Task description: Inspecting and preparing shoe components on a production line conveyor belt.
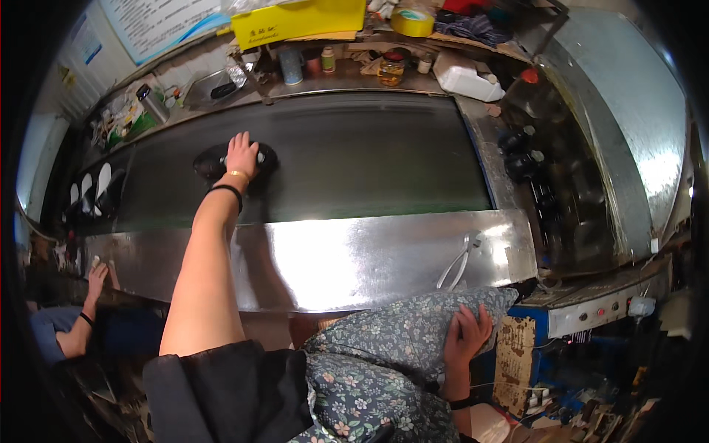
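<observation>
My left hand [241,156] reaches far over a dark conveyor belt [369,162], its fingers closed over a pair of black shoes [210,160]. The hand covers their middle; small pale spots show beside the fingers. A gold bracelet and a black band circle that wrist. Nearer to me, my right hand [469,334] rests on the floral apron [384,332] over my lap, fingers loosely bent and apart, nothing seen in them. On the metal ledge [413,258] in front of me lie pincers [459,258] with pale handles.
Dark shoes with white insoles [102,179] stand at the belt's left end. There, a co-worker's hand [97,275] touches the ledge. A yellow box [299,23], jars and a white jug [467,76] line the back. More dark shoes [523,164] sit at right, above a control box [591,316].
</observation>
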Motion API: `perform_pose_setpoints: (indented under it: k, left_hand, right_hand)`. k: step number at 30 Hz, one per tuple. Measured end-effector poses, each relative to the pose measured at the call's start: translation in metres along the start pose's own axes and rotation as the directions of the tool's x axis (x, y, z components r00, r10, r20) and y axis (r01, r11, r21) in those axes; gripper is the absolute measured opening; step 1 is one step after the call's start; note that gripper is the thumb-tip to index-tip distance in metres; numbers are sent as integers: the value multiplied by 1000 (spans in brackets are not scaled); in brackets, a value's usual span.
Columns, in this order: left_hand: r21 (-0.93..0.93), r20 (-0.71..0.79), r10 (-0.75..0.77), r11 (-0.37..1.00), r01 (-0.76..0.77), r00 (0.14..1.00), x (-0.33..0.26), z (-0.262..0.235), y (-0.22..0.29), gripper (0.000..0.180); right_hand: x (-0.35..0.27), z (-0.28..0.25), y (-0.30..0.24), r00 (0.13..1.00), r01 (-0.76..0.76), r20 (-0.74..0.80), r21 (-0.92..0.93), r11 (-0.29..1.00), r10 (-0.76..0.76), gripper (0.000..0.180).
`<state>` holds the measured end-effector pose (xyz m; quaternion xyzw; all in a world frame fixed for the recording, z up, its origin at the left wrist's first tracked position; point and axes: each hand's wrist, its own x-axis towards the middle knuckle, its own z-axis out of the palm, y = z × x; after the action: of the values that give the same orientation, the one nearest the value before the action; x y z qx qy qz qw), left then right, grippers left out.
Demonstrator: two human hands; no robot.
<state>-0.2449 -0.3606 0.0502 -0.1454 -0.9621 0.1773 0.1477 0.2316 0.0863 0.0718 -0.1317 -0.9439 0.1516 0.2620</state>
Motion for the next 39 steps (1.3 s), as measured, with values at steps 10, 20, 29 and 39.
perform_pose_setpoints:
  k: [10, 20, 29, 39]
  left_hand:
    - [-532, 94, -30, 843, 76, 995, -46, -98, 7, 55]
    - [-740, -186, 84, -667, -84, 979, -106, -295, 73, 89]
    - [-731, -548, 558, -681, -33, 623, -187, -337, 334, 59]
    - [-905, -420, 549, -200, -375, 722, -232, -341, 342, 85]
  right_hand:
    - [-1, -9, 1, 998, -58, 35, 120, 991, 55, 9]
    - [85, -111, -70, 977, 34, 146, 619, 785, -157, 70]
    - [50, -161, -71, 999, 40, 16, 328, 944, -48, 51]
    - [32, -137, -13, 998, 5, 63, 321, 947, -26, 43]
